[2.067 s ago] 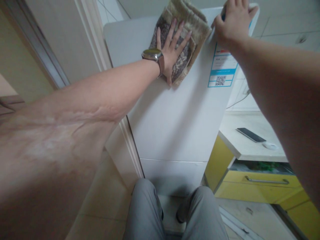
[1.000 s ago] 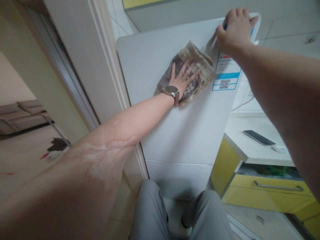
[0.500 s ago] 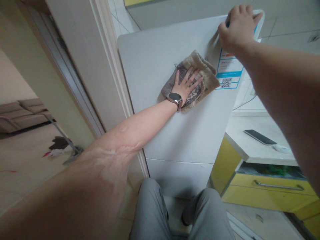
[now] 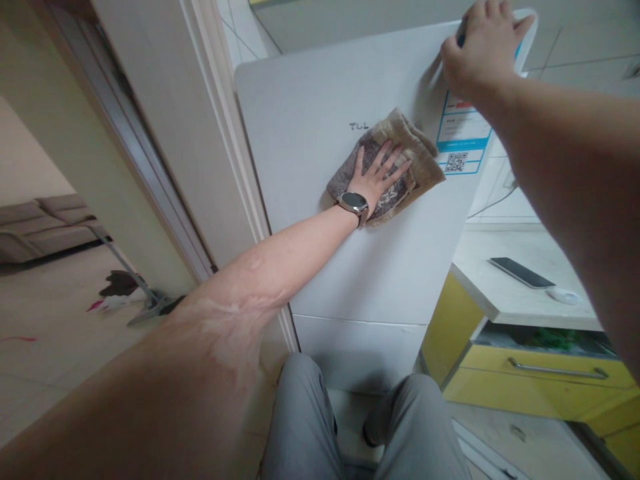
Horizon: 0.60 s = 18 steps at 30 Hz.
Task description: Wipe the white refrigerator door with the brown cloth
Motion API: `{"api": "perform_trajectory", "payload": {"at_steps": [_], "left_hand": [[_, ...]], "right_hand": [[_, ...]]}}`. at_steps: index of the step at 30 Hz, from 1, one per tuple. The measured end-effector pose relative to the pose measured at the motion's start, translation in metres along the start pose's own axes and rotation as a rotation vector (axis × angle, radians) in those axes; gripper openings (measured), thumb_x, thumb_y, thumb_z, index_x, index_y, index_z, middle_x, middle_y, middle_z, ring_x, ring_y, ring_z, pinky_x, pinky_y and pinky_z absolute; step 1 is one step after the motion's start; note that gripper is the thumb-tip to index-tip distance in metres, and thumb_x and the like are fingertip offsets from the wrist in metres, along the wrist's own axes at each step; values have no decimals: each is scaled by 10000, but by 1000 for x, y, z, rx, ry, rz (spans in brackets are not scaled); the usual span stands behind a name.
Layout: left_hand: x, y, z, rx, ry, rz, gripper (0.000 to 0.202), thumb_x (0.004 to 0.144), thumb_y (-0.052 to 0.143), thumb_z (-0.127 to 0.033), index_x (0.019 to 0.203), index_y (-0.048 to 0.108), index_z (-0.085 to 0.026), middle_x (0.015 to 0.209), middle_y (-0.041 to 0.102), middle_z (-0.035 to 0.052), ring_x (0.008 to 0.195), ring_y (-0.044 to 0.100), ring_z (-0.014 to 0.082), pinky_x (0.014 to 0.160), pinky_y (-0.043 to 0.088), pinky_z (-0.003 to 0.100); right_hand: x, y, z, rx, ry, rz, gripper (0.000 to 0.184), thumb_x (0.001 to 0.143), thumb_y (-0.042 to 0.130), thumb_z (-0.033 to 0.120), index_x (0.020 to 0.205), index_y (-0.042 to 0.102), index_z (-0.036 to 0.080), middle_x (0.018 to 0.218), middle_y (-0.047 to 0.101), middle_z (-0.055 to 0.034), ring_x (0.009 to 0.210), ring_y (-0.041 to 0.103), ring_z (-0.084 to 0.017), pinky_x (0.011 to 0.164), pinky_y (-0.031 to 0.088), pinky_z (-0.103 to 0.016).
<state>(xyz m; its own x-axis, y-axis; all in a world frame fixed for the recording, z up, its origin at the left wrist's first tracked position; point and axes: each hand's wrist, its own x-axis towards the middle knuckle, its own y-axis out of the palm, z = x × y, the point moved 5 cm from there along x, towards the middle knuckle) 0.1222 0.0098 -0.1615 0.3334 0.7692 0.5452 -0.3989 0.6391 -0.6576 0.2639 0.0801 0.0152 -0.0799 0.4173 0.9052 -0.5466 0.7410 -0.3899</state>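
Folded brown-beige cloth [image 4: 424, 160]; left hand [image 4: 376, 179] splayed flat on it; right hand [image 4: 483, 52] clamped on fridge [image 4: 300, 113] edge.

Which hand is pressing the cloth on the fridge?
The left hand, wearing the watch, flat on the cloth; the right hand grips the top corner of the fridge.

Folded brown cloth [image 4: 419, 155] flat on fridge door [image 4: 310, 100]

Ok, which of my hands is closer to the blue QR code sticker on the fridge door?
Right. The right hand grips the top corner of the fridge door, directly above the sticker. The left hand lies flat on the cloth, left of the sticker.
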Motion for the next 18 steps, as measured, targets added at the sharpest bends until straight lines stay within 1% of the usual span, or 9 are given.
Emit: {"api": "perform_trajectory", "payload": {"at_steps": [2,5,9,14,18], "left_hand": [[-1,1,-1,9,-7,5,1172,791,716,-573,1723,65,-291,1790,21,51,1634,-95,328,1319,-1,618],[-2,3,-4,23,-5,5,1219,754,753,-569,1721,53,-317,1789,52,41,1636,-92,322,1320,16,620],[-4,5,-8,52,12,14,1229,746,763,-504,1723,52,-277,1786,-2,55,1641,-79,331,1312,19,654],[-6,8,-11,9,5,-1,1227,727,771,-519,1718,72,-330,1786,51,-18,1633,-118,328,1336,22,601],[-7,9,-14,-5,16,17,1221,728,766,-545,1716,77,-345,1786,73,6,1633,-94,355,1312,27,671]], "right_hand": [[0,0,0,1,0,0,610,976,363,337,1470,512,12,1553,465,-244,1507,357,-377,1235,160,-622],[1,0,-1,4,-8,-9,615,974,360,336,1469,512,4,1549,466,-251,1504,363,-380,1228,175,-622],[3,1,-3,-1,-10,-16,608,971,366,339,1456,522,7,1541,474,-252,1494,373,-381,1224,181,-630],[2,2,-2,-9,-4,-13,593,985,362,338,1461,508,16,1548,471,-241,1498,368,-376,1243,155,-648],[1,1,-1,-5,-3,-14,567,991,375,338,1441,515,23,1543,478,-235,1495,373,-372,1247,162,-645]]}}
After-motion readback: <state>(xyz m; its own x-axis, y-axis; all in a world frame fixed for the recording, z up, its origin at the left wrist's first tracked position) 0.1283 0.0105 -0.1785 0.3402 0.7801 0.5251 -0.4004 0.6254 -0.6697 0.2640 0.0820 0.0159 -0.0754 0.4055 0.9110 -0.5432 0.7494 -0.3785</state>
